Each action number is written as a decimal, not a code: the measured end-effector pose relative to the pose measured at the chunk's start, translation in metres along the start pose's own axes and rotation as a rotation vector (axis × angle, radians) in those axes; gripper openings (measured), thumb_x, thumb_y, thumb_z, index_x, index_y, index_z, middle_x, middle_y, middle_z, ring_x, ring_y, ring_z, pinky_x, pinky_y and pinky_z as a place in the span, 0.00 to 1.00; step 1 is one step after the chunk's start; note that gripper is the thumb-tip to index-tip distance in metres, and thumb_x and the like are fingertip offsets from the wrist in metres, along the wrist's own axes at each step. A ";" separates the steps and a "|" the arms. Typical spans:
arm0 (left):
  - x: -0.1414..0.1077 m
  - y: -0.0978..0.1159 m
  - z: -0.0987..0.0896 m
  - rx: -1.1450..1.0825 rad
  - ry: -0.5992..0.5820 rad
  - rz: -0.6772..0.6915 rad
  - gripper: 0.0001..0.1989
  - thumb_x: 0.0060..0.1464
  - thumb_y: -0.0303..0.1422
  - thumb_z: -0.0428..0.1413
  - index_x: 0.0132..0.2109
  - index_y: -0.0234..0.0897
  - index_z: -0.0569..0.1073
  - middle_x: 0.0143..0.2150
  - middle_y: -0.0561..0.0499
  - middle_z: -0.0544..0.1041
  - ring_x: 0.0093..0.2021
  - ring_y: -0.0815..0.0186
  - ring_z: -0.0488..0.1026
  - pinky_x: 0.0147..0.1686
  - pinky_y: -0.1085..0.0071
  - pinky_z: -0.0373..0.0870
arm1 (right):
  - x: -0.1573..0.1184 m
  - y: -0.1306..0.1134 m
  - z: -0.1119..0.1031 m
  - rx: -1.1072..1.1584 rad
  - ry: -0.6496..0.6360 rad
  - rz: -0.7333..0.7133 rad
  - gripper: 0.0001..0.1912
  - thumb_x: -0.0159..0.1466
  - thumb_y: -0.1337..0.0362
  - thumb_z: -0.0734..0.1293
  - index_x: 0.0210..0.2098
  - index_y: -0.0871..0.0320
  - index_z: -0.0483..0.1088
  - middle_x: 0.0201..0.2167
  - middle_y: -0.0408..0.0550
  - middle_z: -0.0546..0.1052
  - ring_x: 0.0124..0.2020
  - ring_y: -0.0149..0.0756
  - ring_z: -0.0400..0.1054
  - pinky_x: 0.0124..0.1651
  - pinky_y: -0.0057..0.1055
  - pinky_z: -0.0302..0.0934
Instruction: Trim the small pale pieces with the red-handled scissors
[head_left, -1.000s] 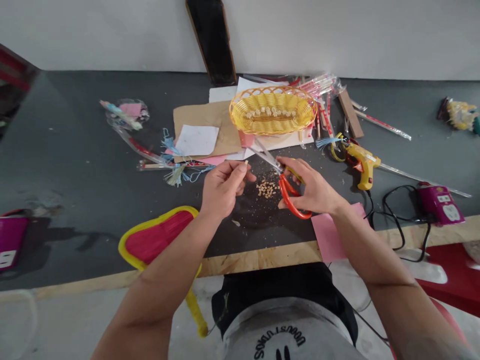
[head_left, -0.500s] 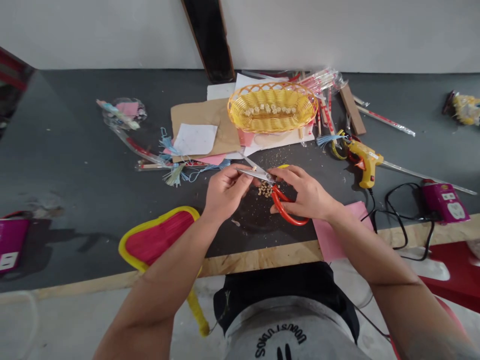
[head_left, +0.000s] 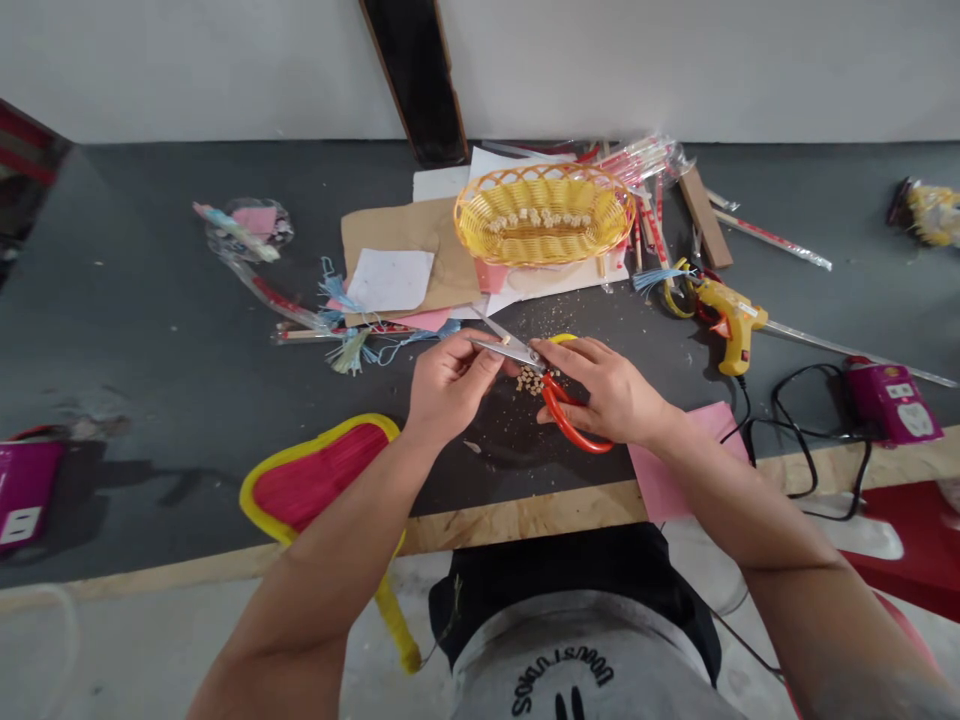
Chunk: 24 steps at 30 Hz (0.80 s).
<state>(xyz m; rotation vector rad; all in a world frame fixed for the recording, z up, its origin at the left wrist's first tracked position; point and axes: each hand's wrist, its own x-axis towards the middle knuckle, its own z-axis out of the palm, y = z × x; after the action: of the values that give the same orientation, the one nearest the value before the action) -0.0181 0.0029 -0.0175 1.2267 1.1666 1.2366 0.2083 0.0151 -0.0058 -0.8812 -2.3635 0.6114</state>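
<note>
My right hand (head_left: 611,385) grips a pair of scissors with a red and a yellow handle (head_left: 574,430), its blades parted and pointing left. Between the blades shows the pale tip of a thin wooden-looking piece (head_left: 506,340). My left hand (head_left: 454,385) pinches that piece with thumb and fingers right beside the lower blade; most of it is hidden by the fingers. Under the scissors lies a small pile of cut tan bits (head_left: 529,381), with fine crumbs scattered around it on the dark tabletop.
A yellow woven basket (head_left: 544,250) holding small pale clusters stands on papers behind the hands. To the right are a yellow glue gun (head_left: 731,318) and a purple power socket (head_left: 892,402) with cables. A red fan-like piece with yellow trim (head_left: 322,475) overhangs the front edge.
The hands and scissors stay in nearly the same place. The right hand and scissors have shifted very slightly left, with the blades still parted around the pale piece.
</note>
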 end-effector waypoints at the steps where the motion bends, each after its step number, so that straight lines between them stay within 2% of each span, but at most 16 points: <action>1: 0.000 0.000 0.000 0.006 0.000 0.003 0.15 0.56 0.47 0.64 0.35 0.39 0.80 0.28 0.48 0.81 0.18 0.72 0.62 0.17 0.73 0.53 | 0.000 0.000 0.001 -0.007 0.006 -0.009 0.36 0.66 0.46 0.69 0.67 0.58 0.62 0.57 0.60 0.76 0.54 0.50 0.73 0.58 0.49 0.68; 6: -0.001 0.000 -0.001 0.011 -0.008 0.014 0.14 0.57 0.46 0.63 0.36 0.39 0.79 0.27 0.49 0.80 0.18 0.73 0.61 0.18 0.74 0.53 | 0.000 -0.001 -0.001 -0.037 0.023 -0.037 0.35 0.67 0.48 0.68 0.67 0.61 0.63 0.56 0.61 0.77 0.55 0.48 0.74 0.56 0.45 0.70; 12: -0.001 0.000 -0.001 0.042 0.012 0.024 0.14 0.56 0.46 0.63 0.34 0.39 0.79 0.26 0.50 0.78 0.18 0.72 0.61 0.18 0.72 0.53 | 0.000 -0.006 -0.004 -0.064 0.001 0.010 0.33 0.68 0.48 0.68 0.65 0.61 0.65 0.55 0.61 0.78 0.53 0.48 0.76 0.54 0.43 0.72; 16: 0.000 0.006 0.002 0.046 0.037 0.044 0.15 0.53 0.46 0.66 0.36 0.38 0.77 0.29 0.50 0.80 0.20 0.72 0.65 0.19 0.73 0.57 | 0.002 -0.007 -0.003 -0.064 0.004 0.031 0.32 0.67 0.49 0.68 0.65 0.59 0.66 0.54 0.59 0.78 0.53 0.47 0.75 0.55 0.44 0.71; 19: 0.000 0.008 0.004 0.036 0.057 0.029 0.16 0.52 0.47 0.67 0.36 0.39 0.76 0.27 0.51 0.80 0.20 0.71 0.67 0.19 0.74 0.57 | 0.002 -0.006 0.000 -0.061 0.006 0.042 0.33 0.67 0.49 0.69 0.65 0.58 0.65 0.54 0.59 0.78 0.53 0.48 0.75 0.56 0.45 0.71; 24: 0.000 0.002 0.002 -0.054 0.038 0.008 0.15 0.52 0.45 0.67 0.35 0.39 0.75 0.25 0.51 0.80 0.16 0.73 0.61 0.16 0.73 0.52 | 0.001 -0.007 0.005 -0.063 0.032 0.051 0.34 0.66 0.47 0.69 0.65 0.58 0.65 0.54 0.59 0.77 0.54 0.49 0.73 0.58 0.47 0.69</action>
<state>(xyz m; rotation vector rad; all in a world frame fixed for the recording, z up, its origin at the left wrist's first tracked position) -0.0160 0.0025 -0.0158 1.1735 1.1495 1.2944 0.2017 0.0102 -0.0053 -0.9748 -2.3491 0.5411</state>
